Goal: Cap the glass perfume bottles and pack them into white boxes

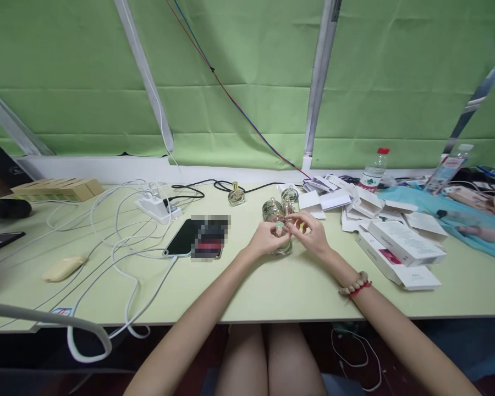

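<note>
Head view, read from left to right. At the far left, a row of yellow boxes (61,190) lies toward the rear of the table (247,300); nearer the front edge rests a cream oval object (64,268), with white cables looping beside it. Next come a white power strip (154,209) and a dark-screened phone (183,237), partly pixelated. A gold-capped bottle (236,195) stands apart behind. At centre, glass bottles (272,209) are grouped close together. Left hand (267,238) and right hand (311,235) come together at the front bottle (284,249), their fingertips nearly meeting beside a small pale-green round piece (279,225); whether either is clamped on anything cannot be told. The right wrist bears a beaded bracelet (355,284). Farther right are opened white cartons (406,242), a red-capped water bottle (373,173) behind them, and blue plastic sheeting (474,245).
</note>
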{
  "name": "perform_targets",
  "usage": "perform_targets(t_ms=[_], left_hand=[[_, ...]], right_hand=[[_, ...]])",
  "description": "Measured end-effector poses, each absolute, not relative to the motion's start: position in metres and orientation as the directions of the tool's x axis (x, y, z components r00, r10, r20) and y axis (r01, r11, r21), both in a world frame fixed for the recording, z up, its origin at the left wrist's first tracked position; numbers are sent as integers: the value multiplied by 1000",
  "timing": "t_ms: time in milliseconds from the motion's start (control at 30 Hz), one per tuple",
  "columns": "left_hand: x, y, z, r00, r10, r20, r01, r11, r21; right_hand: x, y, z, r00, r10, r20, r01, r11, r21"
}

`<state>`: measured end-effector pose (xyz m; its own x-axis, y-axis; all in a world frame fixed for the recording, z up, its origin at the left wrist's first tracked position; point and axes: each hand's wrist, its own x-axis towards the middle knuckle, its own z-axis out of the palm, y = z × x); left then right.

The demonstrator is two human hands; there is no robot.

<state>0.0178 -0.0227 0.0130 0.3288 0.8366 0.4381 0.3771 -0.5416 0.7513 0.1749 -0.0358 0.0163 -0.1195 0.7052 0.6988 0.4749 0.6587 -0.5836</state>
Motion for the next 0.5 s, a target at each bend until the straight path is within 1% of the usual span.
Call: perform_targets(t_ms=[100,233,500], left_hand=[[26,-25,9,379,848,369,358,-503,787],[28,-24,10,442,812,381,312,-538,783],[26,-19,6,428,833,352,318,-503,804]], right_hand=[[170,-38,17,-147,665,733,426,711,-560],[160,-39,14,-156,659,736,383,727,-569],[158,-40,12,-195,683,704,364,717,-595]])
